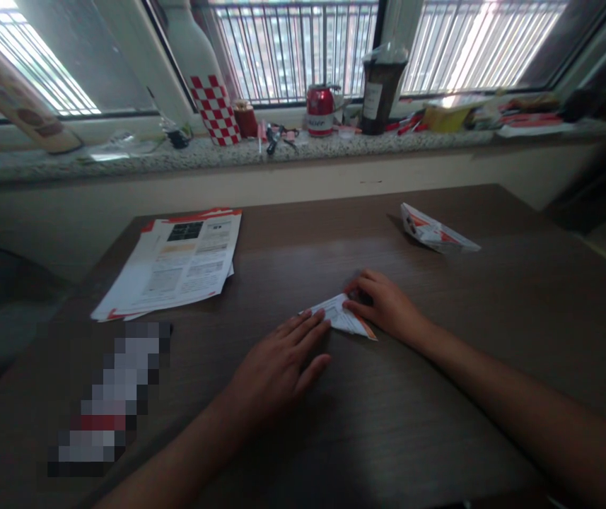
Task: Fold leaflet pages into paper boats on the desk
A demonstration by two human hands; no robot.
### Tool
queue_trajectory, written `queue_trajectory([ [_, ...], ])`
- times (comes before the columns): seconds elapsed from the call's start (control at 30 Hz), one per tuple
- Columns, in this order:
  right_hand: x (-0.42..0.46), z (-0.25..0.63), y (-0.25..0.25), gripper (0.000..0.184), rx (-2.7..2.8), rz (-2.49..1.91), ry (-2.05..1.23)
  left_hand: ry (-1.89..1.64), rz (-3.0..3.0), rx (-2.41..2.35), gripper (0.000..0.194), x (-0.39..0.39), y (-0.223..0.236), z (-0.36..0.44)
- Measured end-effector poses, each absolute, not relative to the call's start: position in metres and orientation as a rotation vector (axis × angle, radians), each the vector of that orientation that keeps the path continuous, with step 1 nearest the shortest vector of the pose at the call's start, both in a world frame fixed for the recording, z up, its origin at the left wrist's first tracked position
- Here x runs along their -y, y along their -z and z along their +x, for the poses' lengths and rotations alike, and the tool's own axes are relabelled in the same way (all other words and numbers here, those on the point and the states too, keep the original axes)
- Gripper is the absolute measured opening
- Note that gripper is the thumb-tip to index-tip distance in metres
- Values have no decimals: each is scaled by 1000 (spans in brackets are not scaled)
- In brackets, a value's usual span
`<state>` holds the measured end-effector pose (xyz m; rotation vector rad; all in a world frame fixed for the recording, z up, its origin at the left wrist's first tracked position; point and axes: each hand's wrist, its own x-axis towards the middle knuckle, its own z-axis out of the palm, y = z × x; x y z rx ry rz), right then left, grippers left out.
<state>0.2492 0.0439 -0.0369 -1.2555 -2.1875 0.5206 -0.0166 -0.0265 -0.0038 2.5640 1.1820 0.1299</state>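
A small piece of folded paper [345,318], white with printed text and an orange edge, lies on the brown table in front of me. It is folded into a roughly triangular shape. My left hand [281,357] rests flat with its fingers stretched out, and its fingertips cover the left end of the paper. At the paper's upper right side, my right hand [385,304] has thumb and fingers bent in a pinch on the edge. Farther back on the right stands a folded paper boat [438,230], white with orange and red print, touched by neither hand.
A stack of printed sheets [186,265] lies at the table's back left. Nearer me on the left is a pixelated long object [109,396]. Along the windowsill [138,161] stand a checkered bottle [212,106], a red can [319,109] and a dark cup [380,95].
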Motion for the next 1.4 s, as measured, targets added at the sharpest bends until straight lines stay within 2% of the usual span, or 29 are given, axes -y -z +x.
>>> queue_trajectory([
  [0.27, -43, 249, 38, 14, 2208, -1258, -493, -72, 2650, -1282, 51, 29, 3, -17],
  [0.73, -46, 250, 40, 13, 2219, -1235, -487, -141, 2641, -1192, 46, 16, -1, -27],
  [1.07, -45, 251, 40, 12, 2213, -1225, -490, -124, 2655, -1130, 51, 17, 2, -28],
  [1.4, -45, 251, 38, 12, 2198, -1221, -505, -238, 2660, -1161, 39, 8, 5, -27],
])
